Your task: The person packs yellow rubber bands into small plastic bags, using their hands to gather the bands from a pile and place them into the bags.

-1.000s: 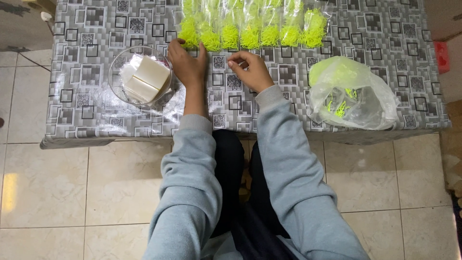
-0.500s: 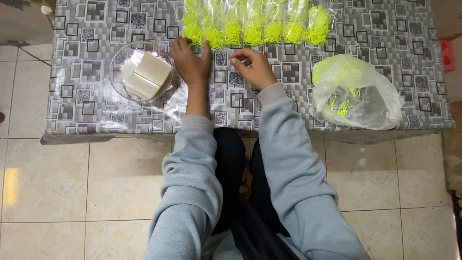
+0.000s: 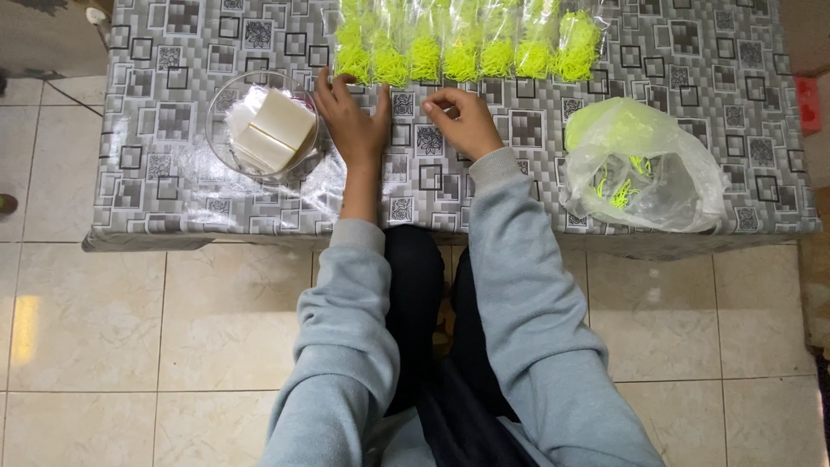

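Note:
My left hand (image 3: 353, 123) lies flat on the patterned table (image 3: 173, 173), fingers spread, its tips at the lower edge of a row of several small clear bags of neon-yellow strands (image 3: 458, 47). My right hand (image 3: 465, 119) rests beside it with the fingers curled in; whether it pinches anything I cannot see. Both sleeves are light grey.
A clear glass bowl (image 3: 220, 143) holding white folded pieces (image 3: 272, 128) stands left of my left hand. A large crumpled clear bag with neon-yellow bits (image 3: 640, 169) lies at the right. The table's front edge runs just below my wrists, over a tiled floor.
The view has shifted slightly. My left hand has spread flat and reached a little farther up toward the bags; my right hand has stayed curled in place.

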